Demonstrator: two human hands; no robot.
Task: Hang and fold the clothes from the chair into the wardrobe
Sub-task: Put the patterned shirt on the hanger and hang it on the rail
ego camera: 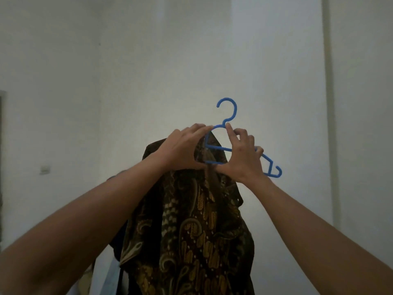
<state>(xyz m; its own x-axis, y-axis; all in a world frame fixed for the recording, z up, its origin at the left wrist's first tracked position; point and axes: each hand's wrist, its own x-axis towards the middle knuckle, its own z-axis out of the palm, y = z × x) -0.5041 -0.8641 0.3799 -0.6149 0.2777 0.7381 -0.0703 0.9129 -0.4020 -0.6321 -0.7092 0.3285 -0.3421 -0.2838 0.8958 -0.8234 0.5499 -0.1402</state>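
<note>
I hold the blue hanger (pixel 220 148) up in front of me at arm's length, its hook standing upright above both my hands. It is thin plastic, with a crossbar and a small extra hook at its right tip.

The batik garment (pixel 191 231) is draped over the left half of the hanger and hangs straight down below it, past the bottom edge of my view. The cloth is dark brown, close to black, with gold and tan curling leaf and feather figures. It is bunched in soft folds, and one fold rises to a point just under the hanger's neck. The right half of the hanger is bare; its left end is hidden under the cloth.

My left hand (pixel 182 150) grips the hanger's left shoulder, with the fingers bent over the top arm beside the neck and the thumb under the lower bar, cloth caught between. My right hand (pixel 242 158) grips the right side. Its forefinger is on the neck, its thumb stretches to the lower bar, and the other fingers are curled round the right arm.

Behind the hanger is a plain white wall (pixel 148 60). A small wall switch (pixel 44 169) sits well to the left of the hanger, somewhat lower.
</note>
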